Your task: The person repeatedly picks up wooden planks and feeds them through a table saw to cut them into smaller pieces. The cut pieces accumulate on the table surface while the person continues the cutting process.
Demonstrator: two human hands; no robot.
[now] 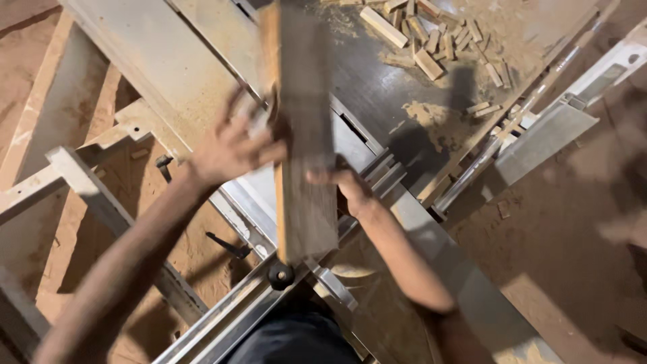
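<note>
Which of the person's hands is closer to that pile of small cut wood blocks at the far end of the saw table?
Right. The right hand grips the plank's right edge, on the side where the wood blocks lie. The left hand holds the opposite edge, farther away.

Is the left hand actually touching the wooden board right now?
Touching. The head view shows the left hand pressed flat against the left edge of the wooden board, fingers on its face, while the right hand grips the opposite edge.
</note>
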